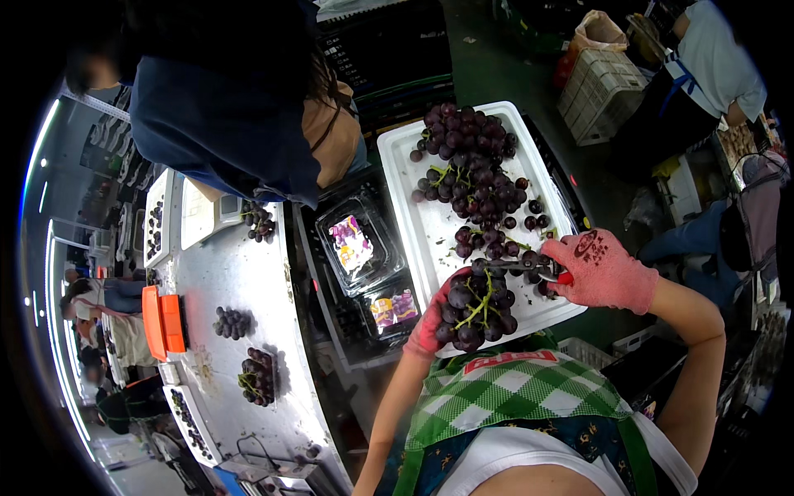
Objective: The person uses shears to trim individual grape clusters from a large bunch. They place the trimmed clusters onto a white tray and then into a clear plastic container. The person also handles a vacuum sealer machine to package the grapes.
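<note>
My left hand (431, 325), in a pink glove, holds a bunch of dark grapes (474, 307) with green stems turned up, over the near end of a white plastic tray (409, 217). My right hand (598, 270), also gloved in pink, grips small scissors (527, 265) with a red handle; their blades point left at the top edge of the held bunch. Whether the blades touch a stem cannot be told. Beyond my hands, a large heap of dark grapes (468, 139) lies in the tray, with loose grapes (536, 221) and stem bits around it.
Left of the tray are clear plastic clamshell boxes (360, 245) with labels. Farther left, a metal table (211, 279) bears grape bunches (256, 378), a scale (201, 214) and an orange container (164, 322). A co-worker in dark blue (217, 124) stands close at the upper left; others are at right.
</note>
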Available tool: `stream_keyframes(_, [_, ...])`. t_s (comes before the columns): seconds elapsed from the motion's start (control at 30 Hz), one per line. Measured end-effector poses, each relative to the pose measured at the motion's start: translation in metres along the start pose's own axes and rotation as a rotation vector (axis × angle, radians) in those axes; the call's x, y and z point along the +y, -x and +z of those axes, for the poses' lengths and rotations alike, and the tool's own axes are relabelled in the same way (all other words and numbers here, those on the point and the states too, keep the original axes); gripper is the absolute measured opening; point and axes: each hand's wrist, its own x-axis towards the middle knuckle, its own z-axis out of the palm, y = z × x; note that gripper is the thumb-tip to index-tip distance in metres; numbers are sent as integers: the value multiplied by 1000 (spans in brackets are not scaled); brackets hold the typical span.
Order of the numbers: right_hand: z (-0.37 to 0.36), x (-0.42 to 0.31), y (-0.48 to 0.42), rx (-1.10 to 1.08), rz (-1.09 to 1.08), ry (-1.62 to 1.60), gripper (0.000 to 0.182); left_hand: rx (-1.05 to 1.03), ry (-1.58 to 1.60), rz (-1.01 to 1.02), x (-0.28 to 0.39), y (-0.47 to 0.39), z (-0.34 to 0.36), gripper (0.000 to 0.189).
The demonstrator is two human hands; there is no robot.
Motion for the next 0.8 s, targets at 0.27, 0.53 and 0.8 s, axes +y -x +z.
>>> stream_keyframes(0.27, [-14,-2,-8,-111,-17,134,37,90,-93,34,8,7,22,101])
stream_keyframes(0.53, [-29,0,-14,-97,-118,212,35,108,-212,-6,7,9,16,95])
stream_keyframes(0.8, [-33,-4,-20,-138,-42,222,29,-108,11,83,20,-3,47,78])
